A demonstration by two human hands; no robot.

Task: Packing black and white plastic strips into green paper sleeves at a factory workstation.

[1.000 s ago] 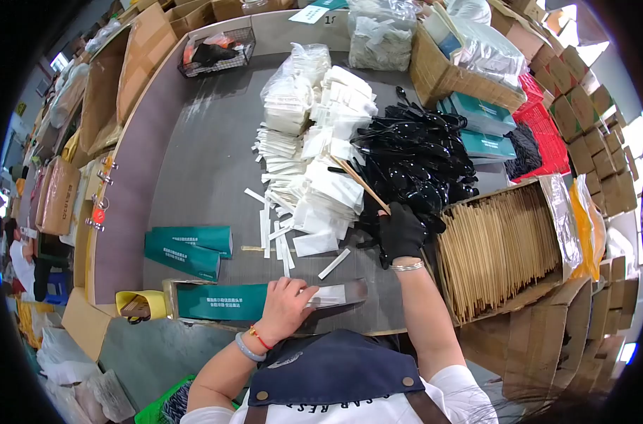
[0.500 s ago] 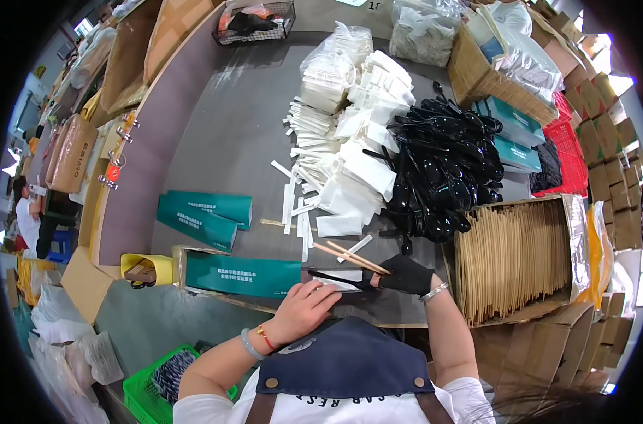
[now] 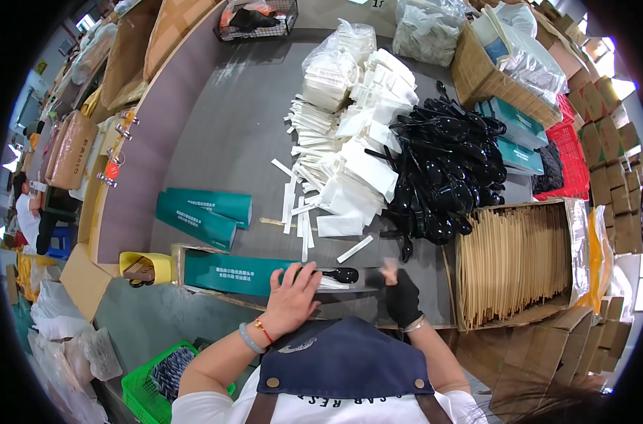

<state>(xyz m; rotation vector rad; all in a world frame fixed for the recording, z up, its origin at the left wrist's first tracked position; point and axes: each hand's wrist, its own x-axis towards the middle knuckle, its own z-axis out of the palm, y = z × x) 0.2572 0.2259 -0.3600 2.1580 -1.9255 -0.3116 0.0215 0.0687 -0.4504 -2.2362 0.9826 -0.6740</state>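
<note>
My left hand (image 3: 292,300) lies spread and flat over the right end of a green paper sleeve (image 3: 229,273), its fingertips near a black spoon. That spoon (image 3: 344,275) points its bowl right, with a folded white napkin (image 3: 333,285) beneath and beside it. Clear film seems to reach past the bowl. My right hand (image 3: 400,297), in a black fingerless glove, is just right of the spoon; its fingertips are smeared by motion, so what they hold cannot be told. Behind both hands are piles of white paper packets (image 3: 350,184) and black spoons (image 3: 441,169).
At the right stands a carton of wooden chopsticks (image 3: 512,272). Two green sleeves (image 3: 201,219) lie at the left, near a yellow holder (image 3: 148,266). More green packs (image 3: 519,152) and a red crate (image 3: 569,166) are at the far right. A wire basket (image 3: 258,20) is at the back.
The pair of chopsticks in my right hand no longer shows. My right hand has moved slightly left and down, uncovering the spoon's bowl. My left hand has shifted a little left.
</note>
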